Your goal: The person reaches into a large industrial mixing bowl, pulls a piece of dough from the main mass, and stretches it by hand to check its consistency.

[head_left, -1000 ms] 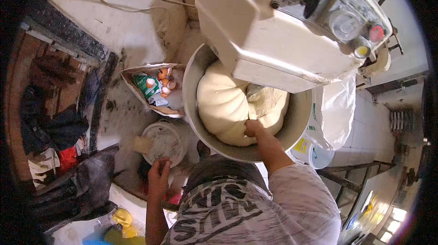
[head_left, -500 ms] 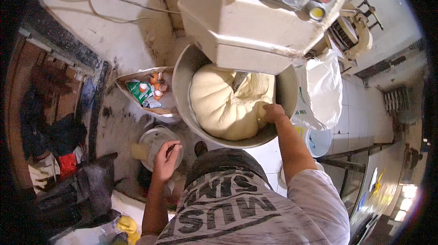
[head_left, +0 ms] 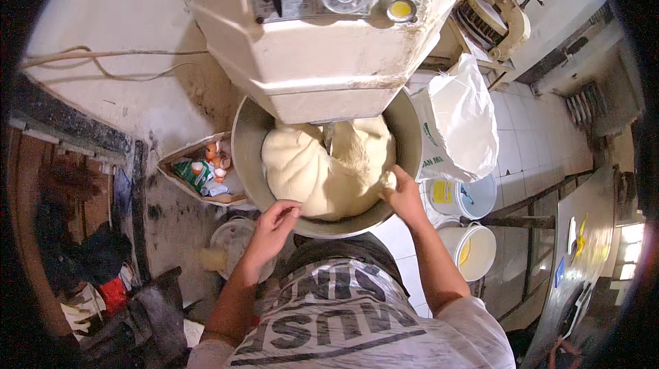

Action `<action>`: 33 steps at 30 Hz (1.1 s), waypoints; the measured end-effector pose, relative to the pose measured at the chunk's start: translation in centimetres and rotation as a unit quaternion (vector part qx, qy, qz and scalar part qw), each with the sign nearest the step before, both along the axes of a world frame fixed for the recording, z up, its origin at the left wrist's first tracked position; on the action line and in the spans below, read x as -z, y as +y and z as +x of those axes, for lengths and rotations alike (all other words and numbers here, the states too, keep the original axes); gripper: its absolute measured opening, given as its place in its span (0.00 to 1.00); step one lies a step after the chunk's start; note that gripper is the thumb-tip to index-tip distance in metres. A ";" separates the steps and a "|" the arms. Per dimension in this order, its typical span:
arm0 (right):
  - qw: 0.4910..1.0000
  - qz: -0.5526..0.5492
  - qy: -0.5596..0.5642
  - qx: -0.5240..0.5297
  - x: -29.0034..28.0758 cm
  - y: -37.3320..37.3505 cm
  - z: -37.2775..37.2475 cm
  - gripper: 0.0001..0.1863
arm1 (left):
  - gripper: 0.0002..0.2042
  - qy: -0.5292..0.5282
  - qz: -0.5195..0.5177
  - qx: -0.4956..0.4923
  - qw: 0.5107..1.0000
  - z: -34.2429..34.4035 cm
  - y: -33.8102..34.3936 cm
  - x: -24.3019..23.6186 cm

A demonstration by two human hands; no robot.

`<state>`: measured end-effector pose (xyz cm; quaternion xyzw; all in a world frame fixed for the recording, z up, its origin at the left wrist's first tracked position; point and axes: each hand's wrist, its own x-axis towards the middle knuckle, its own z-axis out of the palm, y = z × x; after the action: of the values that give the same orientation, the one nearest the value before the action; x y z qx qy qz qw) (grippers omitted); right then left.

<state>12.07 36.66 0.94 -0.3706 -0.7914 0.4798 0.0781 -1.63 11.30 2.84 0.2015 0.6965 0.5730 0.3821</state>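
Down in the metal bowl [head_left: 248, 149], the dough [head_left: 312, 180] looks mixed already, bulk not lifted out, hands apart, right hand [head_left: 405, 199] pinching a small lump [head_left: 389, 181] at its edge, left hand [head_left: 273, 228] half-curled by the rim, can't tell if empty.

Open paper bag [head_left: 233, 182] holding eggshells [head_left: 218, 161] and a green packet [head_left: 187, 171] left, cable [head_left: 151, 52] along the wall [head_left: 123, 8], white sack [head_left: 463, 122] and two buckets [head_left: 482, 256] right, pale machine [head_left: 516, 26] farther back, yellow strip [head_left: 581, 235] on bench [head_left: 594, 211] far right.
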 end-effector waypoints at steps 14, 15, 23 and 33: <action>0.772 -0.587 0.210 -0.124 -4.7 -7.4 -5.8 0.45 | 0.16 0.106 0.072 -0.149 0.981 -1.8 6.2 2.7; 0.773 -0.588 0.185 -0.153 -5.0 -6.7 -5.6 0.41 | 0.12 0.048 0.051 -0.192 0.979 -2.2 5.5 2.4; 0.877 -0.471 0.088 0.012 0.1 -5.9 -5.5 0.13 | 0.19 -0.073 0.111 -0.460 0.878 -4.2 4.2 -0.1; 0.948 0.131 0.166 -0.238 -2.5 -5.6 -7.9 0.46 | 0.12 0.386 0.053 -0.007 0.921 0.9 5.4 -1.2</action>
<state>4.16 31.03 3.49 -0.0730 -0.8885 0.4311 0.1391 -0.78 16.75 4.01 0.4222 0.7600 0.4894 0.0683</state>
